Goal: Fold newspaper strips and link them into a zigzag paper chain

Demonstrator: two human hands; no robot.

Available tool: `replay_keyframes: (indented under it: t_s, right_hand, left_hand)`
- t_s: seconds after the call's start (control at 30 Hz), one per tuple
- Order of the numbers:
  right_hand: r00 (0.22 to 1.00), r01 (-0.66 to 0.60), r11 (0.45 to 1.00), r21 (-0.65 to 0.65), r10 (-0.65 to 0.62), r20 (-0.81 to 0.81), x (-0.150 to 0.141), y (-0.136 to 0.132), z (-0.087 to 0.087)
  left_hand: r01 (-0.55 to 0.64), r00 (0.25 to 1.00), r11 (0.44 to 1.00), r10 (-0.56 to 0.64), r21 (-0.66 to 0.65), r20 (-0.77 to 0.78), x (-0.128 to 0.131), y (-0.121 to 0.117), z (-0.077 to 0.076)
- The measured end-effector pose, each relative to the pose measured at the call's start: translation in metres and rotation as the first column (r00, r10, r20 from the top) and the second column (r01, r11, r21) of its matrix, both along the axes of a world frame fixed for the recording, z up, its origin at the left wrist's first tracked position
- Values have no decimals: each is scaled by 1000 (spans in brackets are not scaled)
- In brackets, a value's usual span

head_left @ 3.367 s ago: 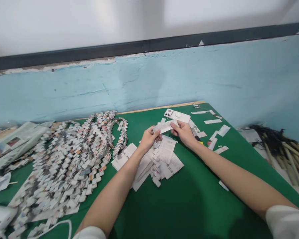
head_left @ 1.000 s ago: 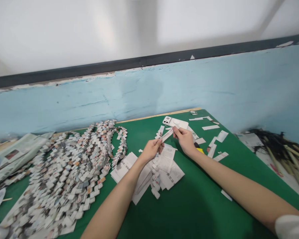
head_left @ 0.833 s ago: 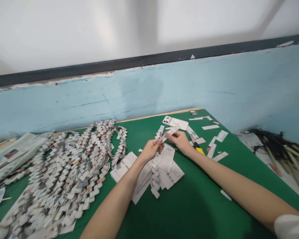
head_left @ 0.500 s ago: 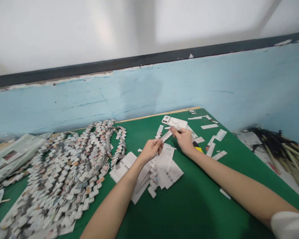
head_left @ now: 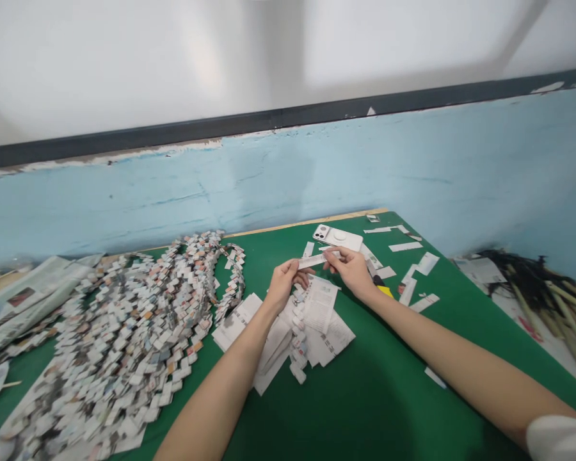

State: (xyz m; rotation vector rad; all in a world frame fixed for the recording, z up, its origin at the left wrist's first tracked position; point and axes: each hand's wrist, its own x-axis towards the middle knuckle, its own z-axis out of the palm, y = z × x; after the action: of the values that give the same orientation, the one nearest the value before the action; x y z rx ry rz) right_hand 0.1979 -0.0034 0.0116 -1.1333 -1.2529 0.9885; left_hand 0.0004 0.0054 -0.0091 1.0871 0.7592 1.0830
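A narrow strip of newspaper (head_left: 312, 260) is stretched between my two hands above the table. My left hand (head_left: 287, 282) pinches its left end, fingers curled. At the other end, my right hand (head_left: 349, 269) grips the strip between thumb and fingers. Below them lie folded newspaper sheets (head_left: 336, 339), with a short zigzag chain of folded paper pieces (head_left: 297, 352) across them. The chain's upper part is partly hidden by my left hand. Just behind my right hand lies a white phone (head_left: 340, 239).
A big heap of folded-paper chains (head_left: 139, 346) covers the left side of the green table (head_left: 365, 410). Loose paper strips (head_left: 406, 246) lie at right, near a yellow-and-black object (head_left: 383, 289). Rolled newspapers (head_left: 33, 294) sit far left; sticks (head_left: 557, 307) are piled beyond the right edge.
The newspaper strip has turned from slanting to nearly level. My left hand has risen slightly and moved a little left; my right hand has lowered slightly. Both keep hold.
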Motion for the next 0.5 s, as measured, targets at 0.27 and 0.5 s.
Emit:
replay_keyframes:
  t_s: [0.27,0.5]
  right_hand:
    - [997,-77,997,-13,77,-17,-2,1,-3]
    - [988,-112,994,-3,111,-105,0,-2,3]
  left_hand:
    - [-22,999,1000,22,-20,-31,0,-2,2]
    - [1,1000,1000,-1,-22,-22,-3,-2,1]
